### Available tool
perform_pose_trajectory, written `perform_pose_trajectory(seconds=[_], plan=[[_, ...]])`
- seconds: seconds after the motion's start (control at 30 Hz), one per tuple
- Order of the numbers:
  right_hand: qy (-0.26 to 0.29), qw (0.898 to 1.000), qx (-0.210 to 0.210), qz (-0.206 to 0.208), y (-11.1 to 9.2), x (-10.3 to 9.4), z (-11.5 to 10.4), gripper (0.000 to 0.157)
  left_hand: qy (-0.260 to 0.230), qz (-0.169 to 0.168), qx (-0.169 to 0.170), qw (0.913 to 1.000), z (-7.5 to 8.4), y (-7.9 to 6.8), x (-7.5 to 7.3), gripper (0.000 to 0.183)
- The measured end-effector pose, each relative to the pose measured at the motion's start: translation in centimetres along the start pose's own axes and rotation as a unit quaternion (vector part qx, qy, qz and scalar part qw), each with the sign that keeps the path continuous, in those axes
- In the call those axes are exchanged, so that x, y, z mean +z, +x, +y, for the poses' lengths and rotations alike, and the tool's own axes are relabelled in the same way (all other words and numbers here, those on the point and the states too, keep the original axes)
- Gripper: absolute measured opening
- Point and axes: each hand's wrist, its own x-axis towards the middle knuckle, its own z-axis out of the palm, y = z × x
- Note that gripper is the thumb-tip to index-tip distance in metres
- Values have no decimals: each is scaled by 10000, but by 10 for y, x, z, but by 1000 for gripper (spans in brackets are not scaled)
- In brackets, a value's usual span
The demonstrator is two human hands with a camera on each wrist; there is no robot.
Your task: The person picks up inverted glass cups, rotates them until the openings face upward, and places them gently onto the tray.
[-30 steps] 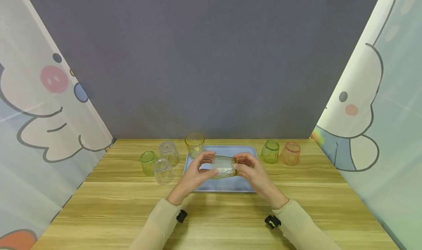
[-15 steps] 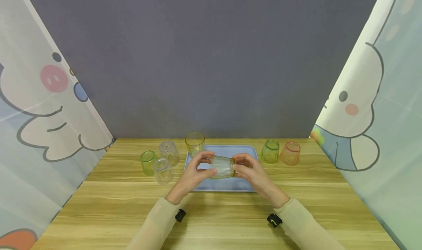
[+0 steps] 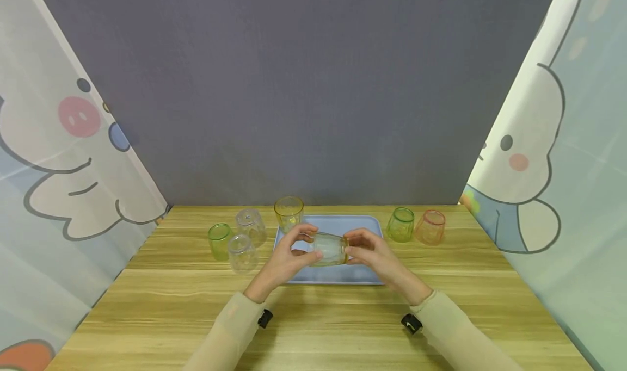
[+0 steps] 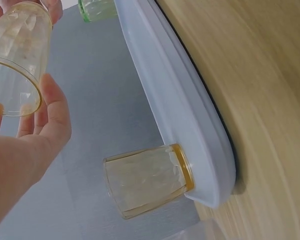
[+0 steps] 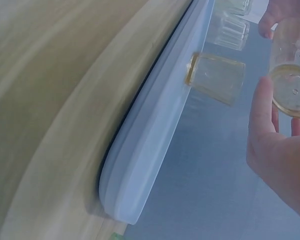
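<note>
A pale yellow drinking glass (image 3: pixel 329 249) lies sideways between my two hands, above the blue tray (image 3: pixel 338 276). My left hand (image 3: pixel 290 257) grips its rim end, fingers on the far side and thumb at the near side. At the base end, the fingers and thumb of my right hand (image 3: pixel 376 255) pinch the glass. The left wrist view shows its amber-edged open mouth (image 4: pixel 39 95) facing that camera. In the right wrist view the round bottom (image 5: pixel 293 95) shows. A second yellow glass (image 3: pixel 289 213) stands upright on the tray's back left corner.
Left of the tray stand a green glass (image 3: pixel 219 243) and two clear glasses, one behind (image 3: pixel 252 227) and one in front (image 3: pixel 242 255). To its right are a green glass (image 3: pixel 400 227) and a pink glass (image 3: pixel 431 228). A grey panel (image 3: pixel 313 99) rises behind the wooden table (image 3: pixel 338 327).
The held glass has shifted slightly left with both hands, its tilt changing a little. The tray and the standing glasses stay where they were.
</note>
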Motion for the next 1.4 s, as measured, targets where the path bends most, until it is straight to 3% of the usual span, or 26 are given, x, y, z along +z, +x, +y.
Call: perform_pose_trajectory(seconds=[0.37, 0.67, 1.4], plan=[[-341, 9994, -34, 16, 0, -5, -2, 47, 327, 188, -105, 9992, 4, -1, -1, 51], [-748, 9970, -172, -119, 0, -12, -3, 41, 680, 316, 0, 9972, 6, -3, -2, 51], [-1653, 9861, -179, -24, 0, -33, -5, 35, 1481, 619, -169, 9869, -1, -5, -11, 53]])
